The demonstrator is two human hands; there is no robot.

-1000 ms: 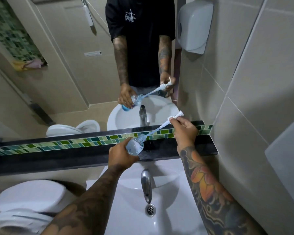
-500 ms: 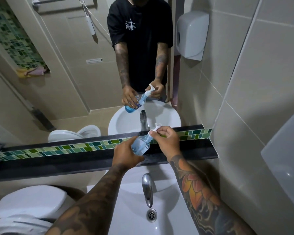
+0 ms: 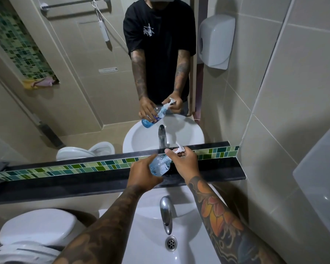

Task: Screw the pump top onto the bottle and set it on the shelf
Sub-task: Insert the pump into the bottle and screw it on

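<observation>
With the left hand [image 3: 141,173] gripping the bottle [image 3: 159,165] still, the right hand [image 3: 185,161], its grip closed on the pump top [image 3: 179,150], should twist squarely until snug.

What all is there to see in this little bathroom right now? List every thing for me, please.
bottle: one, clear with blue liquid, tilted, held above the shelf
pump top: one, white, on the bottle's neck
shelf: one, black, below the mirror
tile strip: one, green mosaic, along the shelf's back
mirror: one, on the wall above the shelf
sink: one, white, below the shelf
tap: one, chrome, over the sink
drain: one, metal, in the basin
toilet: one, white, lower left
dispenser: one, white, on the right wall
left hand: one, gripping the bottle's body
right hand: one, on the pump top
</observation>
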